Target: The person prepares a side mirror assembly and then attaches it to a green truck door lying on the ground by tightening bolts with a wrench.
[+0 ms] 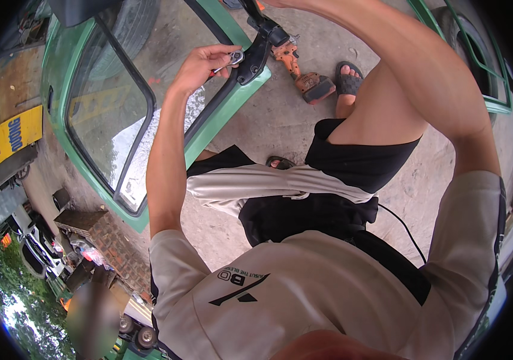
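From the head camera: the left hand's (205, 65) fingers are wrapped around a small silver ratchet wrench (236, 57), its head just beside a black bracket (259, 59) on a green door frame (226, 114). The right hand (281, 2) is mostly cut off by the upper edge; whether its fingers are apart or together cannot be told. The wrench looks rigid, fairly light and sturdy, though smooth metal may slip; its handle seems the best hold. Dark lettering marks a yellow sign (5, 139) at left and the wearer's pale shirt (322, 282).
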`<state>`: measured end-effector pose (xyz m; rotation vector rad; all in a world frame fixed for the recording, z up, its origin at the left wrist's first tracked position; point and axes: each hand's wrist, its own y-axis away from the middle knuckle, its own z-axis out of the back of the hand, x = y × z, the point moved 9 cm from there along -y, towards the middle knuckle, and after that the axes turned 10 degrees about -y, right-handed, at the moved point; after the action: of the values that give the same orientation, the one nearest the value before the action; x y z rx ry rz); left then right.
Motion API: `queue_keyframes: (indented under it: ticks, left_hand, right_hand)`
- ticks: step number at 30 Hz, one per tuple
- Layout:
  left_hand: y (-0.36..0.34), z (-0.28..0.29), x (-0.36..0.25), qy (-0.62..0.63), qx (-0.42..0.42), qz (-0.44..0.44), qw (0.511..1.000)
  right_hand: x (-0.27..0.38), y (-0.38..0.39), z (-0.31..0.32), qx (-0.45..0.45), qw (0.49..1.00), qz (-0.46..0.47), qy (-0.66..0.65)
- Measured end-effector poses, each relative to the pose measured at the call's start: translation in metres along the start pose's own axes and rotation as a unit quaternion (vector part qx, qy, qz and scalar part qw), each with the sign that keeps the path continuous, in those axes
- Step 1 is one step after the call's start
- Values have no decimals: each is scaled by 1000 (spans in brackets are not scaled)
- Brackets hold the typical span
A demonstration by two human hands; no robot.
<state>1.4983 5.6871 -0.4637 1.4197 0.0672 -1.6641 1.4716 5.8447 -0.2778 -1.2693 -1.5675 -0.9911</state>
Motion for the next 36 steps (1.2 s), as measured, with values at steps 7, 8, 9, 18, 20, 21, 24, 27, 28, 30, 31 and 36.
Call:
queue_keyframes:
  ticks: [7, 8, 9, 18, 20, 21, 24, 27, 28, 30, 31, 36]
  left_hand:
    - [4, -12, -24, -144, -23, -50, 988]
    - [5, -13, -23, -132, -36, -66, 988]
    - [7, -12, -23, -121, -48, -83, 988]
    - [-3, -8, -57, -310, 20, -129, 942]
    - [-11, -4, -51, -287, 32, -140, 947]
    - [-13, -4, -49, -264, 45, -152, 951]
    - [-19, -5, -41, -296, 84, -137, 942]
    - [-15, -14, -61, -392, 93, -155, 902]
    - [-14, -12, -56, -396, 91, -154, 901]
    - [-9, -14, -62, -459, 54, -225, 858]
    - [-6, -15, -62, -462, 54, -224, 856]
    - [9, -24, -70, -465, 10, -217, 858]
  right_hand:
    - [5, 3, 3, -13, 1000, -3, 13]
    - [6, 2, 2, -22, 999, -9, 29]
    - [6, 3, 2, -30, 998, -16, 45]
    - [0, -1, 21, -61, 998, -2, 7]
    - [-2, -3, 21, -52, 999, -3, -12]
    - [-3, -4, 21, -45, 999, -3, -30]
    - [-3, -2, 17, -59, 998, -1, -33]
    - [1, 6, 16, -76, 997, -9, -6]
    - [3, 7, 12, -67, 998, -18, 5]
    - [6, 7, 5, -56, 998, 12, 27]
    - [6, 6, 2, -47, 997, 36, 52]
    - [8, -1, 8, -57, 992, 88, 76]
